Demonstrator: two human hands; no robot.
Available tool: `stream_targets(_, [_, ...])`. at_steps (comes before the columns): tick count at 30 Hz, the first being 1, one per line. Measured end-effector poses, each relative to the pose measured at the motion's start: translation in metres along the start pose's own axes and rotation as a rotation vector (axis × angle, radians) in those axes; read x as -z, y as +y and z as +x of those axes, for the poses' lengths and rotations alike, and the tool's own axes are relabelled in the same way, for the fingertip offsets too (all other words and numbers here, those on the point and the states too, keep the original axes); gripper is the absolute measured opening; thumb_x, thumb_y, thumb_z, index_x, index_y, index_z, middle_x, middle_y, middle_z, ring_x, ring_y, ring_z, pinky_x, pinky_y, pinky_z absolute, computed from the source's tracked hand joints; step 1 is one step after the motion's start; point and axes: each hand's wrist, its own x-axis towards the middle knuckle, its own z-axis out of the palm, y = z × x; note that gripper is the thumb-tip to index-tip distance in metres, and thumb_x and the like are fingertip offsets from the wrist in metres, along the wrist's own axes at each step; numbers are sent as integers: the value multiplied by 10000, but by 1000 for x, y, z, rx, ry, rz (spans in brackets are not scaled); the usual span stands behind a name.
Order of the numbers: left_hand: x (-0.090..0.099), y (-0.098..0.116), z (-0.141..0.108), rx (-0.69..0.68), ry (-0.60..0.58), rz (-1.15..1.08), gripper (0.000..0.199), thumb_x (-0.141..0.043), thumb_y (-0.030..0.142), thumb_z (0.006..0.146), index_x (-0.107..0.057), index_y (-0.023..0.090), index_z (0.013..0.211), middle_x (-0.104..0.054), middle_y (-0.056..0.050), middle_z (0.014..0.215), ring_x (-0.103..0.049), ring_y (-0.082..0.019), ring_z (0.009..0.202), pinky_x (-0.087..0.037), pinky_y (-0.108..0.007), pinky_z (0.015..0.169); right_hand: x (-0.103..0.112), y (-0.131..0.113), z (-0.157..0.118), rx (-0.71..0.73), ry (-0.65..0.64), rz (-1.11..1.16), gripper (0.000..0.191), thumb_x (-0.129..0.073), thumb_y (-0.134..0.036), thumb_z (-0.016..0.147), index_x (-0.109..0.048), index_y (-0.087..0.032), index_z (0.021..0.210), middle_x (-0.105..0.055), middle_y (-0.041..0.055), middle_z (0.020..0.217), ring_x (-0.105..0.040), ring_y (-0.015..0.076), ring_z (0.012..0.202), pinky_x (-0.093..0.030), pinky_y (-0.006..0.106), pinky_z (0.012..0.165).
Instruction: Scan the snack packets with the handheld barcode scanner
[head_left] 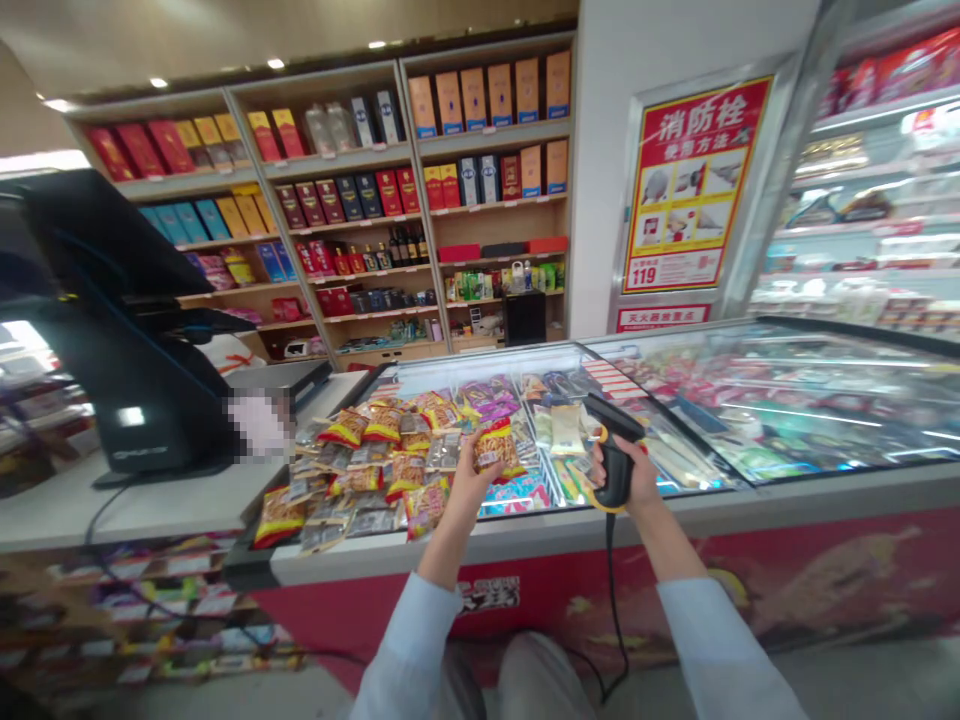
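My left hand is closed on a red and yellow snack packet, held just above the glass lid of a chest freezer. A white label patch shows on the packet's lower part. In my right hand is a black barcode scanner with a yellow rim at its base, gripped by the handle. Its head points left and up, toward the packet's side. From the handle a black cord hangs down. Left of my left hand lies a loose pile of similar snack packets, some red and yellow, others clear-backed.
The chest freezer spans the front, with frozen goods under its glass. At left a black checkout terminal stands on a white counter. Shelves of boxed goods line the back wall, beside a red sign.
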Motion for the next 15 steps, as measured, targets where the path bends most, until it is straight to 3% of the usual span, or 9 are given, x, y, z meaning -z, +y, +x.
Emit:
stream_targets(5, [-99,-36,25,11,-86,76,679,-644,194,735,-426,207,1378,-530,-123,1339,-578,-242,1138,-480,-386,963,65,-32,-9,102,170,-35,242,-628,-431,682,-549,-216,761,-525,-12,577,-456,114,397,-368,242,355])
stream_targets(8, [-144,-46,43,-26,-106,156,706,-651,203,728,-409,181,1391,-511,-146,1354,-506,-269,1236,-389,-424,1060,91,-38,-5,125,241,-12,277,-678,-415,640,-543,-213,772,-538,-27,566,-471,100,393,-375,218,357])
stream_targets(11, [-169,-53,54,-121,-133,281,727,-629,200,735,-370,144,1412,-427,-184,1416,-415,-279,1324,-327,-415,1105,106,-39,2,131,285,15,304,-701,-413,621,-533,-209,771,-547,-38,561,-480,91,393,-386,208,360])
stream_targets(15, [-176,-63,58,-157,-148,445,666,-595,227,765,-387,157,1393,-316,-197,1493,-399,-304,1336,-323,-435,1095,113,-38,8,128,314,72,310,-700,-420,630,-538,-207,786,-546,-44,567,-475,92,391,-390,211,350])
